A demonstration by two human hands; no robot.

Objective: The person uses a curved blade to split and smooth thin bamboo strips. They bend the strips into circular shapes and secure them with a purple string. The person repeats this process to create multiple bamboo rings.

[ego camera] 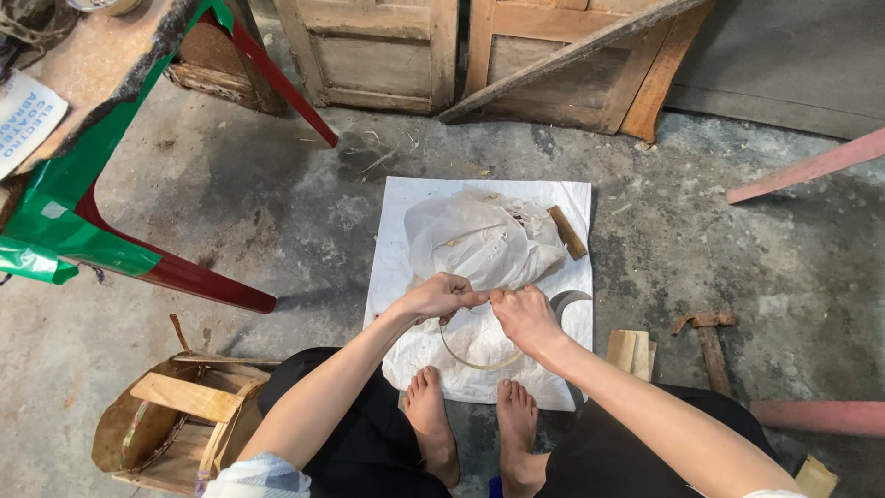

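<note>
Between both fists, over white sheet (396,277): thin bent strip (470,361), looping down twd bare feet. L hand (441,297) & R hand (523,314) each pinch an end, knuckles nearly touching. Crumpled white bag (479,238) just behind. Rusty hammer (710,339) R on stained concrete floor (258,212).

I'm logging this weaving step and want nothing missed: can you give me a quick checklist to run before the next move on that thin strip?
1. Both hands on strip: left hand and right hand pinch it where they meet: ok.
2. Strip bent in an unbroken loop: ok.
3. Loop over white sheet: ok.
4. Feet clear of loop: ok.
5. Hammer apart from hands: ok.
6. Strip ends overlapped: cannot tell.
</note>
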